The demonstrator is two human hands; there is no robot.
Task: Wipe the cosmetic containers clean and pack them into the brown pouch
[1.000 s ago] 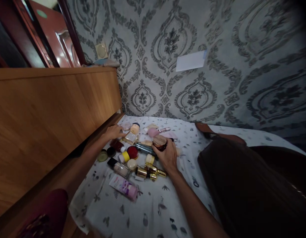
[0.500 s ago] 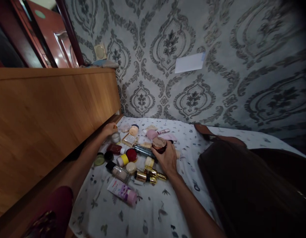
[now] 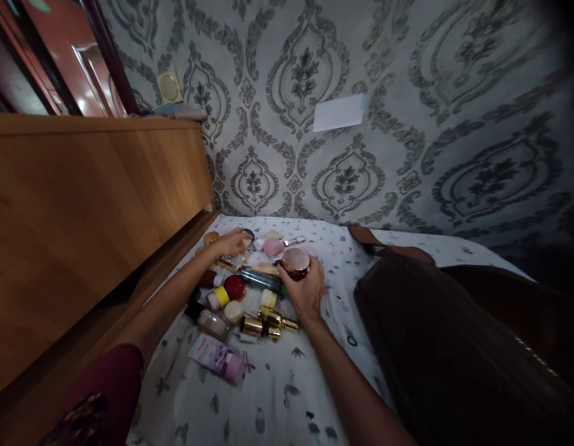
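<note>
My right hand [image 3: 306, 290] is closed round a dark round jar with a shiny copper lid [image 3: 295, 262], held just above a pile of cosmetics on the patterned bedsheet [image 3: 287, 384]. My left hand [image 3: 231, 241] reaches over the far side of the pile, fingers curled on a small peach jar with a dark lid [image 3: 247, 235]. Beneath the hands lie a red-lidded jar [image 3: 234, 287], a yellow-capped bottle [image 3: 217, 298], a dark green tube [image 3: 261, 279], gold bottles [image 3: 261, 324] and a pink tube [image 3: 218, 358].
A wooden headboard [image 3: 91, 204] runs along the left, close to the pile. A dark brown bag [image 3: 454, 347] fills the right of the bed. Patterned grey wallpaper [image 3: 384, 124] rises behind, with a white paper [image 3: 339, 112] stuck on it.
My left hand moved from the pile's left edge near the headboard rightwards to the peach jar. The right hand lifted the copper-lidded jar slightly. The view shifted left.
</note>
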